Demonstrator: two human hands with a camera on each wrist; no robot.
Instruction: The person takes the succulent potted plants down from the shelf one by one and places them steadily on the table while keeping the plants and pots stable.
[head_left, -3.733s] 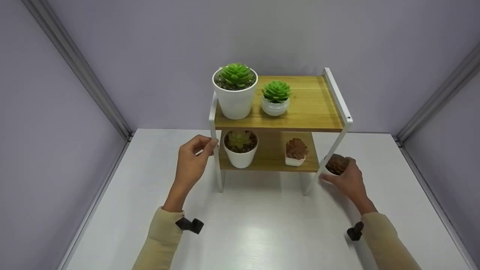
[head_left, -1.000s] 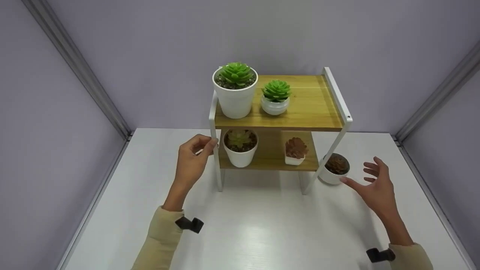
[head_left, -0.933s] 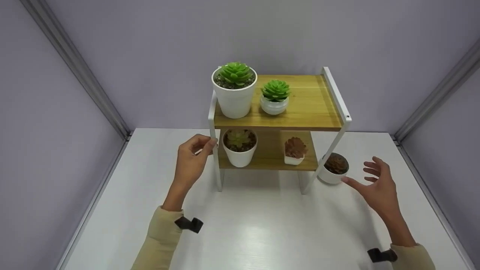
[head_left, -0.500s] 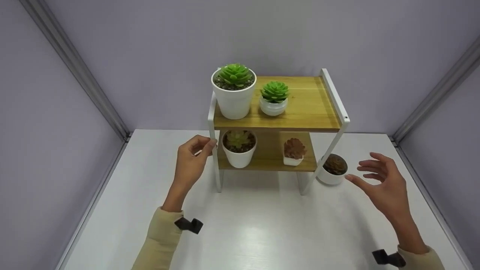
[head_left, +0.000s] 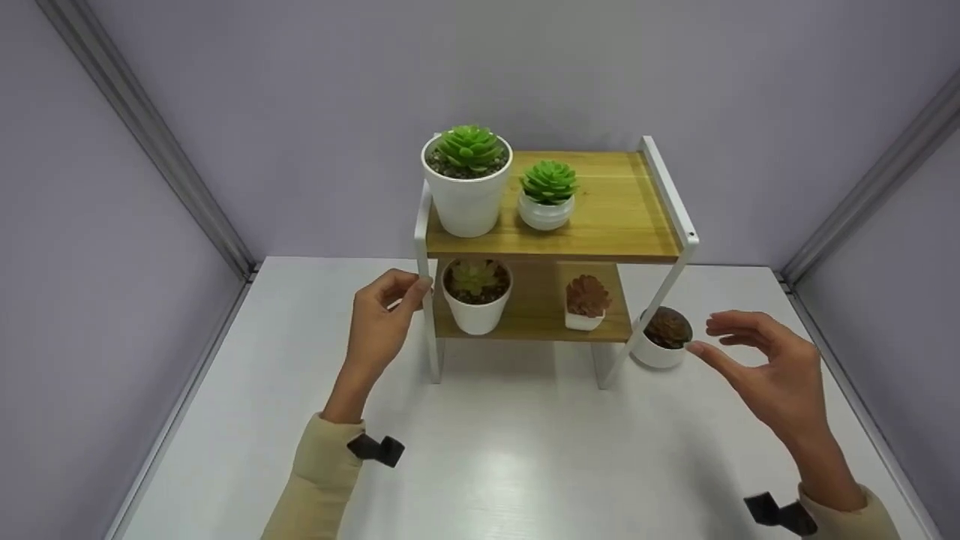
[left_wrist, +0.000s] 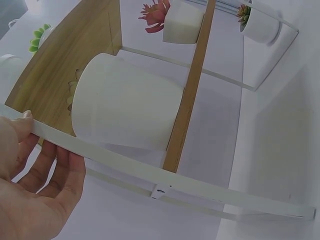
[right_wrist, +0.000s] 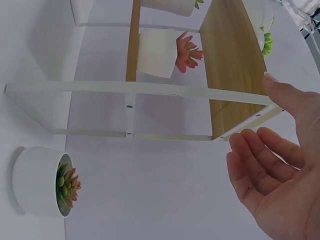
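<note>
My left hand (head_left: 379, 319) pinches the front left leg (left_wrist: 127, 165) of a two-tier shelf (head_left: 600, 240) with white frame and wooden boards. Holding nothing, my right hand (head_left: 780, 367) hovers right of the shelf, its thumb and fingers spread and slightly bent. Just beyond its thumb tip in the head view, a white pot with a brownish succulent (head_left: 658, 352) stands on the table beside the shelf's right legs. The right wrist view shows this pot (right_wrist: 37, 182) at lower left, apart from the hand (right_wrist: 280, 165).
The top board bears a large potted green succulent (head_left: 469, 202) and a small one (head_left: 547, 210). Below sit a potted succulent (head_left: 476, 311) at left and a red succulent in a square pot (head_left: 585, 319) at right. Grey walls (head_left: 300, 135) surround the white table (head_left: 480, 465).
My right hand has let go of the brownish succulent's pot and drawn back to the right; its fingers have since shifted slightly nearer each other. My left hand stays on the leg.
</note>
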